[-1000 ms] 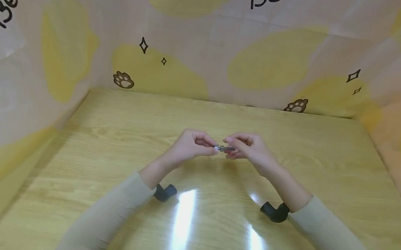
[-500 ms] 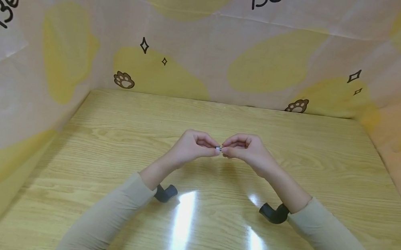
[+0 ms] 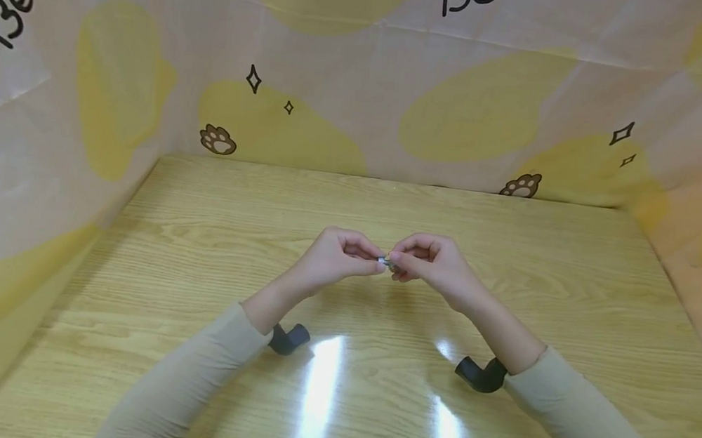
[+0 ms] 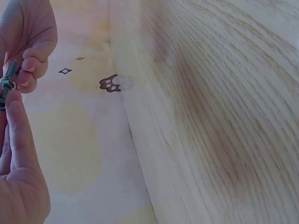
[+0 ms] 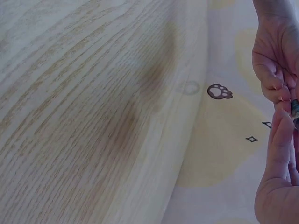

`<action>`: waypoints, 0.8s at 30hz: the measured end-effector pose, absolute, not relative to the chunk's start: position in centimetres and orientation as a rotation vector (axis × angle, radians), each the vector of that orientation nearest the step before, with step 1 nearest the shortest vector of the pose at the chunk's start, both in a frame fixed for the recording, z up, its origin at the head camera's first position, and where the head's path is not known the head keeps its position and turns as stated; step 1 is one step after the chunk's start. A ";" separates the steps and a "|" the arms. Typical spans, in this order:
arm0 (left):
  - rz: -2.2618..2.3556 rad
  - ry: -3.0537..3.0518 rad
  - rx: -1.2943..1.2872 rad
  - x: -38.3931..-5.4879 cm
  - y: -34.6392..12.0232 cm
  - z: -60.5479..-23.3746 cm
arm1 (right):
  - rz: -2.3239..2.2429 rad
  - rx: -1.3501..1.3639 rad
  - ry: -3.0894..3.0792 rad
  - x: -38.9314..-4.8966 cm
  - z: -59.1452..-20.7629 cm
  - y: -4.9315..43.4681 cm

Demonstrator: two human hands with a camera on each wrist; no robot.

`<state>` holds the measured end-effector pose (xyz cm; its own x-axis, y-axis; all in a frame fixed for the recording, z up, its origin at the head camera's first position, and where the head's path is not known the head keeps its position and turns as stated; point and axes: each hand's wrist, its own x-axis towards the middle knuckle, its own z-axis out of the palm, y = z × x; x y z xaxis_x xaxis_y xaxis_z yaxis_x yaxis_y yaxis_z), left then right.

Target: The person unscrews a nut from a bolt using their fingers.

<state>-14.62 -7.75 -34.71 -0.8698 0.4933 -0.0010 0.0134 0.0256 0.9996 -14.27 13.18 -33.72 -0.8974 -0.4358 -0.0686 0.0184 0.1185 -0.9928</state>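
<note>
Above the middle of the table, a small silver metal bolt (image 3: 384, 259) lies roughly level between two hands. The left hand (image 3: 337, 256) pinches one end of it between thumb and fingers. At the other end, the right hand (image 3: 432, 262) has its thumb and curled fingers at the nut, covering much of the bolt. From the left wrist, a threaded shank and a nut (image 4: 8, 82) show at the frame's edge between the hands. Only a sliver of the bolt (image 5: 294, 108) appears in the right wrist view, beside the right hand (image 5: 278, 163).
A wood-grain table (image 3: 251, 202) spreads beneath the hands, with bright light reflections near its front. Patterned cloth (image 3: 315, 60) hangs at the back and both sides. Black curved mounts (image 3: 480, 374) stick out at both wrists.
The right thumb and fingers drew in over the exposed shank, then shifted slightly, showing a little more of the nut now. The left hand has stayed nearly still.
</note>
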 end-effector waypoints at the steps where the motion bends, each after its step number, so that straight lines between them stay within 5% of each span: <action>1: 1.902 1.965 0.517 -14.6 -7.8 -34.7 | -1.830 -0.412 2.061 -14.2 -33.7 13.2; 24: 1.877 2.037 0.499 -14.5 -7.9 -34.3 | -1.895 -0.461 1.986 -14.4 -33.4 12.8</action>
